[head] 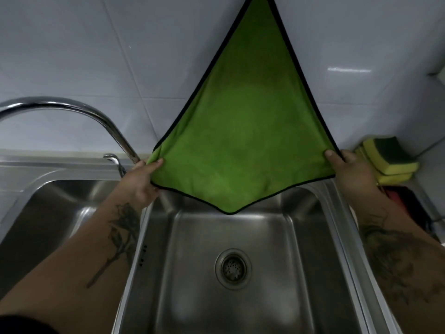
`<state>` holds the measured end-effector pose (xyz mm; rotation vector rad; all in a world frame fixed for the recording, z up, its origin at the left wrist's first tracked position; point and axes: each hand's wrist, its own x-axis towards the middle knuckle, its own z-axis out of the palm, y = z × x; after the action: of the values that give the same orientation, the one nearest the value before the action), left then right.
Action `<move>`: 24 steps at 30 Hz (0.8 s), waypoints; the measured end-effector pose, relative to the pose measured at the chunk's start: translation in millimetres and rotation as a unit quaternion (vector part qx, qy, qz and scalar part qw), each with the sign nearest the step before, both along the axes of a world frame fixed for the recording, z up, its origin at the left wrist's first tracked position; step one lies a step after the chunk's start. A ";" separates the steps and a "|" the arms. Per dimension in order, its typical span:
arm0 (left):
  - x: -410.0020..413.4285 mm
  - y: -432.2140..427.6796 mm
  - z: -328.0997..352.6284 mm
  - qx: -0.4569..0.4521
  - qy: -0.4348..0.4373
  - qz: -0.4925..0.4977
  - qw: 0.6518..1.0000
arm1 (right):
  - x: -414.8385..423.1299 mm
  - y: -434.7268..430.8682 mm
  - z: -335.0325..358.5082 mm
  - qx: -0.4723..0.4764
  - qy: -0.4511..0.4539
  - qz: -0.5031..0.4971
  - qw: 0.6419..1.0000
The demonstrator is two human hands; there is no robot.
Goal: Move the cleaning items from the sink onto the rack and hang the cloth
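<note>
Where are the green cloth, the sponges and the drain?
green cloth (243,141): head view, middle of the fabric.
sponges (390,160): head view, top sponge's yellow side.
drain (233,268): head view, strainer centre.

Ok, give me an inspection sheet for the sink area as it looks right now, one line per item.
Surface: steel sink, the basin under the cloth holds no items; drain uncovered.
Job's things: green cloth spread against the wall, top corner out of frame; sponges stacked at the right, off the sink.
Clutter: a dark and red object at the right edge, too unclear to name.
Hands: left hand and right hand each pinch a side corner of the cloth.
Cables: nothing seen.
Surroundings: white tiled wall; tap over the left basin.
</note>
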<state>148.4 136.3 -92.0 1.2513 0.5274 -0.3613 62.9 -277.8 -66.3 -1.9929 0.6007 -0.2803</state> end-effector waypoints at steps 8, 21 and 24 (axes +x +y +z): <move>2.3 -0.4 4.3 -0.008 0.019 0.005 1.000 | -0.4 7.8 6.1 0.022 -0.007 -0.039 0.999; -38.1 -20.1 112.1 0.204 -0.086 -0.069 0.973 | -20.5 35.7 84.8 0.164 -0.018 -0.017 0.986; -50.4 -28.5 172.3 0.228 -0.165 -0.109 0.953 | -22.3 47.2 133.5 0.060 -0.005 0.033 0.998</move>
<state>98.0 107.8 80.4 1.7876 0.1853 -0.2112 40.5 -230.7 67.2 -1.8918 0.5311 -0.2086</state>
